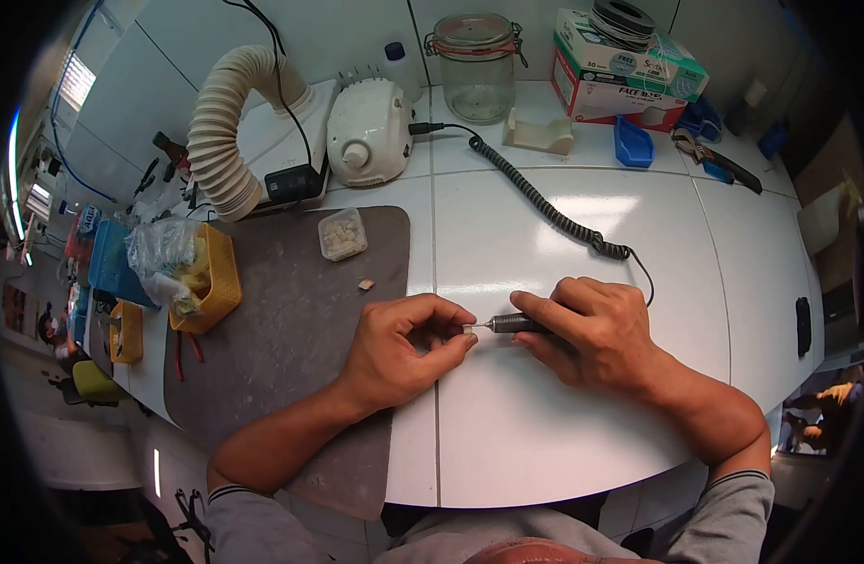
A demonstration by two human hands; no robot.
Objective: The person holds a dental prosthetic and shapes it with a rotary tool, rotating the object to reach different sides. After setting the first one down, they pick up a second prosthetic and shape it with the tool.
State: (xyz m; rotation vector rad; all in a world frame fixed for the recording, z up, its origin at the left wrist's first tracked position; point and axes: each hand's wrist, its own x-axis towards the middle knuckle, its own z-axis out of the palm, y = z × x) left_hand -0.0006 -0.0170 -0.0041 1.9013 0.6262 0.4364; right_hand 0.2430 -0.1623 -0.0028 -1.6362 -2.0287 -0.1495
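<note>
Between thumb and index finger, my left hand [404, 346] pinches a small whitish piece [469, 329], mostly covered by the fingertips. My right hand [596, 334] grips a dark rotary handpiece [515, 323] like a pen. Its thin metal bit [483, 325] points left and meets the small piece, or comes very close to it. A coiled black cord [545, 205] runs from the handpiece to a white control unit [369, 132] with a knob. On the grey mat [291, 301] lie a clear box of pale bits [343, 234] and a small tan piece [366, 284].
A ribbed suction hose [216, 132] arches at the back left. Yellow basket [220, 282] and red-handled tool [189, 355] sit left. Along the back are a glass jar [474, 80], mask boxes [620, 89], a blue tray [633, 143] and an adjustable wrench [719, 162].
</note>
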